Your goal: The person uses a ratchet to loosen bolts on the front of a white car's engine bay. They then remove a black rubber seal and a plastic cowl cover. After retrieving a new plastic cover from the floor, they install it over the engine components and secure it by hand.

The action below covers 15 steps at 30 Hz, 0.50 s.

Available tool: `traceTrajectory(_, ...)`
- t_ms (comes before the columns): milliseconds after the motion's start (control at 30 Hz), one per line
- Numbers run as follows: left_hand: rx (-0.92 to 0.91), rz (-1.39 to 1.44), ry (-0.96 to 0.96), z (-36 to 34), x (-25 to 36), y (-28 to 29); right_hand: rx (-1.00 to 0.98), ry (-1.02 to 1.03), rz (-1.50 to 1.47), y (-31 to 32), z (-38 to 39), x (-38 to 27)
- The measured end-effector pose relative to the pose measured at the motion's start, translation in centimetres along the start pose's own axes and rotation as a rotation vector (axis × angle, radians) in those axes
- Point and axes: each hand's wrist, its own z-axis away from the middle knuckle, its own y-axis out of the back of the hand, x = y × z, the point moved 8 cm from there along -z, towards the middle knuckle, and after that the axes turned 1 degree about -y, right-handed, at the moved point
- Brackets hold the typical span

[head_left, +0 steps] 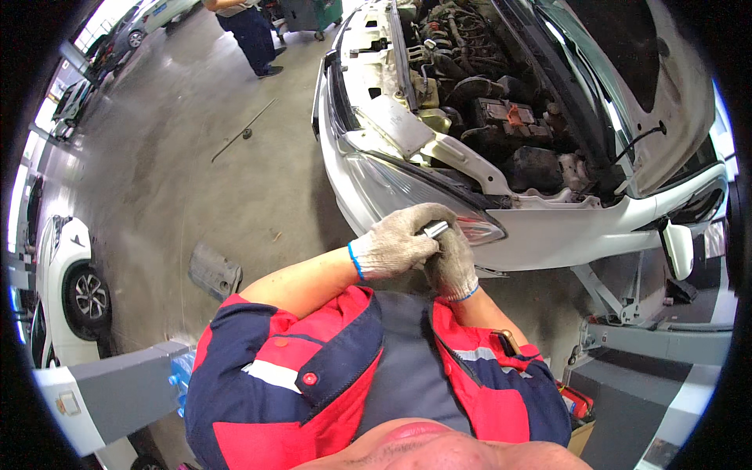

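Observation:
My left hand (390,244) and my right hand (454,266) meet in front of my chest, both in off-white knitted work gloves with blue cuff edges. Between them pokes out the end of a short silver metal cylinder (435,229), shaped like a socket. The fingers of both hands are closed around it, and the rest of it is hidden by the gloves. Just beyond my hands is the front corner of a white car (548,239), with its clear headlight (403,186). Neither hand appears to grip the car.
The raised hood (674,117) exposes the engine bay and battery (509,117). Grey lift arms (117,392) flank me. On the floor lie a dark panel (215,270) and a long thin rod (244,129). Another white car (70,274) stands left; a person (247,35) stands far off.

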Motion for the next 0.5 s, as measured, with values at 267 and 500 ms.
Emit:
traceTrajectory(267, -0.144, -0.554, -0.463, 4.8, 16.5, 17.0, 0.132, -0.205, 0.137, -7.1, -9.2, 2.2)
traceTrajectory(500, -0.661, -0.754, -0.895, 3.2, 21.9, 16.8, 0.301, -0.304, 0.158, -9.5, -13.7, 2.1)
